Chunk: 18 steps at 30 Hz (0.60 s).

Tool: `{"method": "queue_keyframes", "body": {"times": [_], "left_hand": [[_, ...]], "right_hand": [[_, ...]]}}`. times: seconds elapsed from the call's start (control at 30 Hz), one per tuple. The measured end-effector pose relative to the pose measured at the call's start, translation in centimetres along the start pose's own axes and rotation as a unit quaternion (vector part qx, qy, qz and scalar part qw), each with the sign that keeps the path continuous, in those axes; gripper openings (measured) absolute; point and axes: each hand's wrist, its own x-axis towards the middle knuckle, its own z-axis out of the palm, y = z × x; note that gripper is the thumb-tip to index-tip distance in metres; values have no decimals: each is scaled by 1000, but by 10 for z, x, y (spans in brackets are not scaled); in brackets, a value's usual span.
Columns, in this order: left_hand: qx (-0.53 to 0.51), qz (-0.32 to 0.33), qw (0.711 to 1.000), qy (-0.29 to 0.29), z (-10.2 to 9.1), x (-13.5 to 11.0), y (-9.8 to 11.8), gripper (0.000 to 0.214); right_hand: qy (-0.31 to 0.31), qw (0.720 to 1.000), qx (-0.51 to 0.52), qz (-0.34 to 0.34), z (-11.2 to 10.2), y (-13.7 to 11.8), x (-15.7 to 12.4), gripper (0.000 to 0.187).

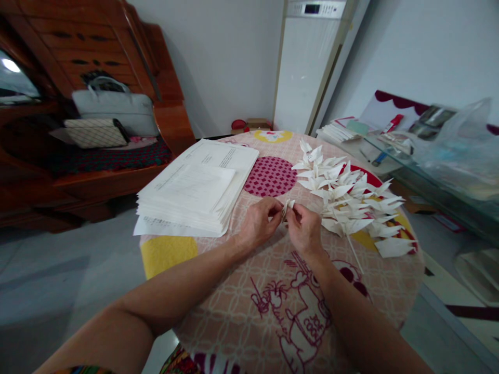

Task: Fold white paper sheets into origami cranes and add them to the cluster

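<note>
Both hands meet over the middle of the round table, pinching one small piece of folded white paper [287, 206] between their fingertips. My left hand [260, 221] grips its left side, and my right hand [306, 228] grips its right side; the fingers partly cover the paper. Just beyond my right hand lies a spread of folded paper cranes [346, 200], with pointed wings and tails. To the left of my left hand rests a thick stack of printed paper sheets [187, 192], with smaller cut sheets [206, 182] on top.
A patterned cloth [249, 301] covers the round table. At right stands a glass-topped table [436, 192] with a plastic bag [456, 150] and more paper [339, 131]. A carved wooden chair [175, 119] at left holds a grey handbag [117, 109]. A tall white cabinet unit [307, 67] stands behind.
</note>
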Motion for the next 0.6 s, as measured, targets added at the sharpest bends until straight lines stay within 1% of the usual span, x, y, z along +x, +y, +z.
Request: {"method": "queue_keyframes", "body": {"times": [0.1, 0.2, 0.27, 0.4, 0.5, 0.6], "left_hand": [[-5, 14, 1000, 8, 1, 0, 1, 9], [-35, -12, 999, 35, 1, 2, 2, 8], [-45, -32, 998, 43, 1, 2, 4, 8], [-22, -54, 998, 29, -1, 3, 9, 9], [-9, -64, 998, 18, -2, 4, 11, 11], [-32, -70, 997, 12, -1, 4, 12, 16]], "right_hand": [[25, 1000, -16, 2, 0, 1, 0, 35], [44, 999, -27, -13, -1, 0, 0, 39], [55, 997, -37, -38, -2, -1, 0, 38], [70, 991, -70, -91, -1, -3, -1, 29], [64, 989, -81, -108, 0, -3, -1, 27], [58, 989, -79, -113, 2, -3, -1, 26]]}}
